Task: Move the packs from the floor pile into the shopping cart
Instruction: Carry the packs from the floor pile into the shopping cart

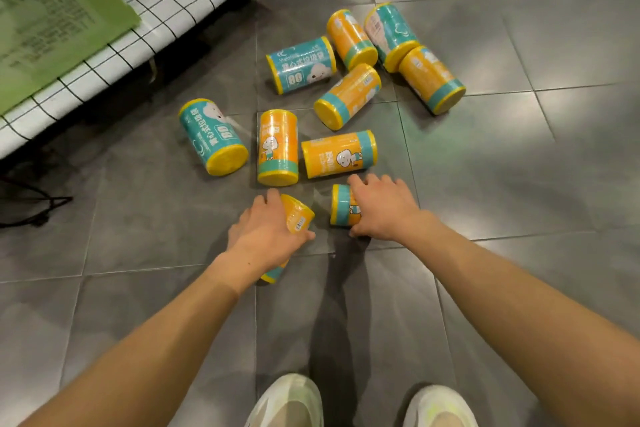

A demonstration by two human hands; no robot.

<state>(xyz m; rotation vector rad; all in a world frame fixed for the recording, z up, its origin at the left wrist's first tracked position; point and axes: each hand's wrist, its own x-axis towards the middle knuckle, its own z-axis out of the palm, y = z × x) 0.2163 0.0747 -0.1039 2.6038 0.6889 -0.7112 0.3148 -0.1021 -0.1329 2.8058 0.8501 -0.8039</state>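
Note:
Several cylindrical packs, orange or teal with yellow ends, lie scattered on the grey tile floor. My left hand [263, 236] grips an orange pack [298, 217] lying nearest me, fingers curled over it. My right hand [379, 206] grips an orange and teal pack [341, 206] just to its right. Beyond my hands lie two orange packs [277, 147] [339, 154], and a teal pack [212, 137] lies to the left. More packs cluster farther back, among them a teal one [301, 64]. No shopping cart is in view.
A table with a white grid-pattern cloth [156, 21] stands at the upper left, a green sheet [48, 21] on it. A black wire stand [31, 208] sits at the left edge. My two shoes [291, 402] [440, 407] are at the bottom.

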